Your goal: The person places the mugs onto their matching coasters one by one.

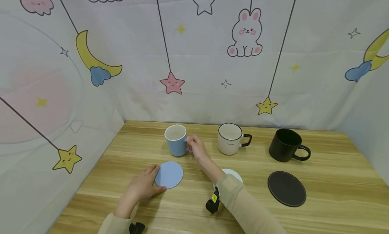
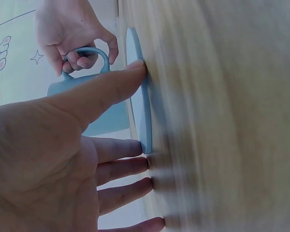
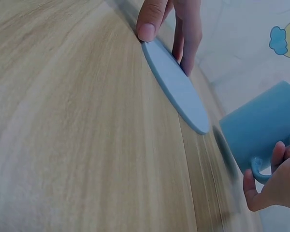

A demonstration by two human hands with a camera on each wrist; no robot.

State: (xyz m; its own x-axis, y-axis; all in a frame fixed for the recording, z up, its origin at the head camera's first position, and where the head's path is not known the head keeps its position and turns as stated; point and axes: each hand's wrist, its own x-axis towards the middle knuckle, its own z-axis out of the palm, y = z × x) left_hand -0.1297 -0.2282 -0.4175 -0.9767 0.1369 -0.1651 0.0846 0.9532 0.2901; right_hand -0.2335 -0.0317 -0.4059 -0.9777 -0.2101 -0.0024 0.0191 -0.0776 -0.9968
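Note:
A light blue mug [image 1: 177,144] stands upright behind a round light blue coaster [image 1: 169,175]. My right hand [image 1: 197,147] grips the mug's handle [image 3: 259,173] with curled fingers, from its right side. In the right wrist view the mug's base appears slightly off the table, over a shadow. The coaster lies flat on the wood. On its left side, my left hand [image 1: 144,183] holds its rim between thumb and forefinger, the other fingertips touching the table. In the left wrist view, the left thumb [image 2: 104,92] covers part of the mug.
A white mug [image 1: 228,143] with black rim and handle stands right of the blue one. Farther right is a black mug [image 1: 284,148], with a black coaster [image 1: 287,189] in front. My right forearm partly covers a white coaster [image 1: 233,174]. A printed curtain [image 1: 206,102] hangs behind the table.

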